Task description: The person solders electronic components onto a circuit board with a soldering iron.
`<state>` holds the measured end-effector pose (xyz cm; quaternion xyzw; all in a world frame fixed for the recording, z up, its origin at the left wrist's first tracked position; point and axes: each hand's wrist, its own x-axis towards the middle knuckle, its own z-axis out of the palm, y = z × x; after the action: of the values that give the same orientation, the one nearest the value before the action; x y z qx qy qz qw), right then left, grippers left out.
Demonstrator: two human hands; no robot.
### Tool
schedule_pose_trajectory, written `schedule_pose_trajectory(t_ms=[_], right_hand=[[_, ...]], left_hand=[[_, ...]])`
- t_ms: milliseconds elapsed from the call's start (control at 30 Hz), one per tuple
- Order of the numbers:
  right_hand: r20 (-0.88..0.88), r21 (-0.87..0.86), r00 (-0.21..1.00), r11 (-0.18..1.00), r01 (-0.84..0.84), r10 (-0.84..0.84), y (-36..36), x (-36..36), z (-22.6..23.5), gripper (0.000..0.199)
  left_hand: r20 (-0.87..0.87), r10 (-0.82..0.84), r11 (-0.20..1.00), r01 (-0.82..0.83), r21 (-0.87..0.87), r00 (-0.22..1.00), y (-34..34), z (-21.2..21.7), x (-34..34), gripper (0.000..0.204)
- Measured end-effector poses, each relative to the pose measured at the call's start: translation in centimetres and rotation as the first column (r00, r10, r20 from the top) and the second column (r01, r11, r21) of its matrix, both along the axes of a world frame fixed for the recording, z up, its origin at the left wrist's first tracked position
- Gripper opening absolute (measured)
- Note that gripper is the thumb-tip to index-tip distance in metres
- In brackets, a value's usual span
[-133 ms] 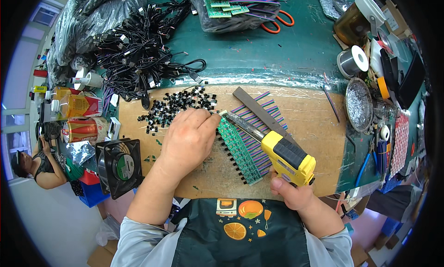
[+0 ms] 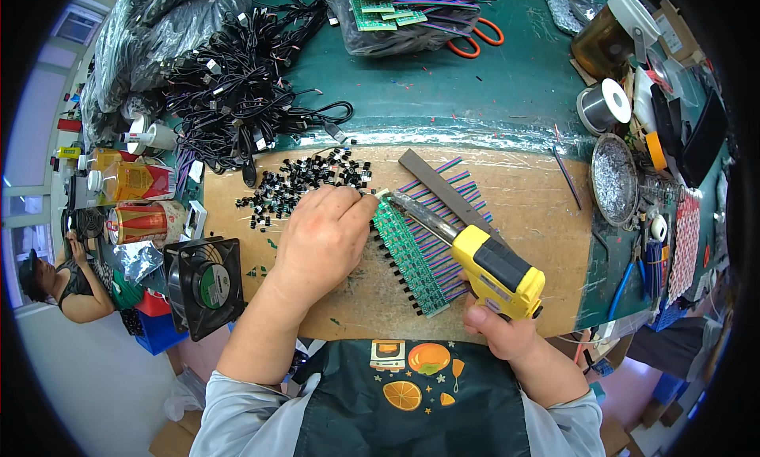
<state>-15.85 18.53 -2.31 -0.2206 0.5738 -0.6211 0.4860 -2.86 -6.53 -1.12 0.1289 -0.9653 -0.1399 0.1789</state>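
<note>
The yellow soldering gun [image 2: 499, 272], grasped by the right hand [image 2: 503, 329], now sits slightly farther right, its tip near the green circuit board [image 2: 408, 255] on the brown worktop; whether the curled left hand [image 2: 326, 229] holds anything is indeterminable.

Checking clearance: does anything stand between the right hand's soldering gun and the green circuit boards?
Nothing visible does: the right hand holds the yellow soldering gun, its tip at the far end of the green circuit boards, near the left hand. The gray bar lies to its right, across the colored wires.
</note>
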Motion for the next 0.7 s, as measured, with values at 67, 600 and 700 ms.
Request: schedule_pose_trajectory(t_ms=[67, 600, 700], right_hand=[[0.056, 0.027, 0.998, 1.000, -0.007, 0.005, 0.6, 0.0, -0.5, 0.056], [0.062, -0.001, 0.998, 1.000, 0.024, -0.024, 1.4, 0.4, -0.3, 0.055], [0.061, 0.019, 0.998, 1.000, 0.017, -0.018, 1.7, 0.5, -0.4, 0.054]], left_hand=[[-0.002, 0.001, 1.000, -0.001, 0.002, 1.000, 0.0, 0.0, 0.0, 0.023], [-0.023, 0.041, 0.996, -0.039, 0.083, 0.999, -0.1, -0.2, 0.3, 0.020], [-0.020, 0.042, 0.994, -0.039, 0.106, 0.999, -0.2, -0.1, 0.1, 0.018]])
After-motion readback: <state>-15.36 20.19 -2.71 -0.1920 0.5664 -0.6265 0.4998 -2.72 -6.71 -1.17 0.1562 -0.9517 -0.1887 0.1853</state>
